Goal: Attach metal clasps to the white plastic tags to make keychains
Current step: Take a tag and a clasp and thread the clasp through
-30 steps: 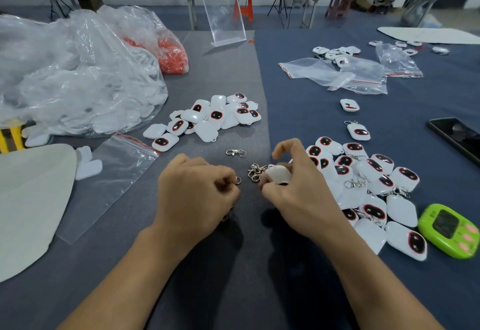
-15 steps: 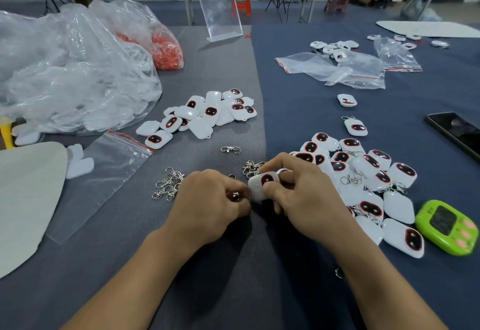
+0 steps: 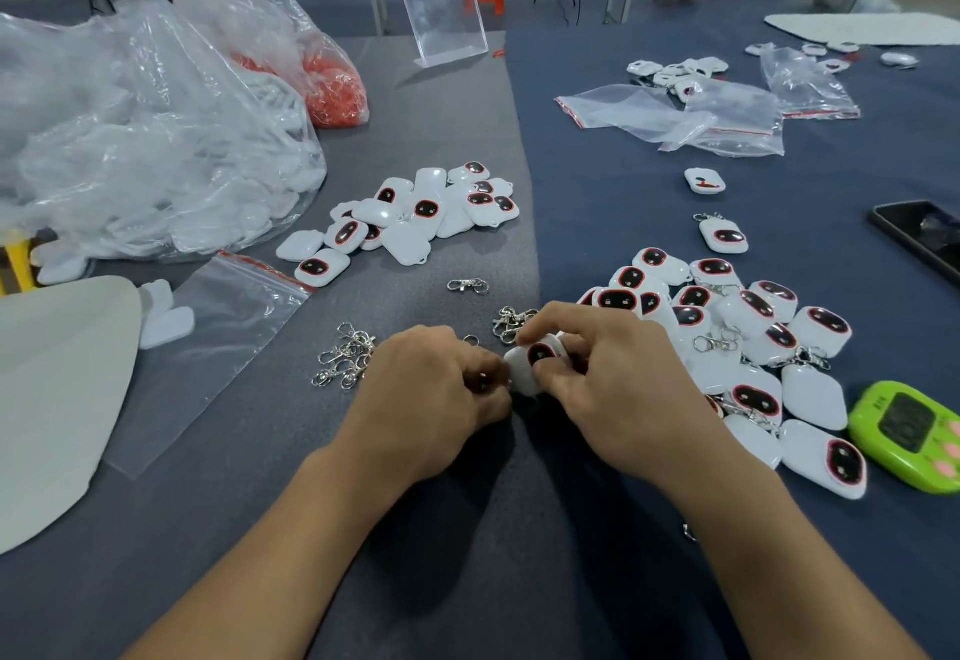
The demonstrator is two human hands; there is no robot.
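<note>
White tag (image 3: pixel 525 373) pinched by right hand (image 3: pixel 618 389); left hand (image 3: pixel 426 389) grips a mostly hidden clasp (image 3: pixel 483 382).

One white tag (image 3: pixel 535 360): rounded square, black oval with red rim facing up, tilted. It is pinched in the right hand (image 3: pixel 618 384). Its left edge meets the left hand (image 3: pixel 431 389), whose curled fingers grip a metal clasp (image 3: pixel 483 381), mostly hidden.

Heap of unclasped tags (image 3: pixel 415 215) on grey cloth (image 3: pixel 441 87), some face up, some face down. Larger heap of clasped tags (image 3: pixel 753 347) on blue cloth (image 3: pixel 623 191), just right of the right hand.

Loose silver clasps: first cluster (image 3: pixel 348 355) left of the left hand, second cluster (image 3: pixel 511 321) behind the white tag, single clasp (image 3: pixel 467 286) beyond, lying flat.
</note>
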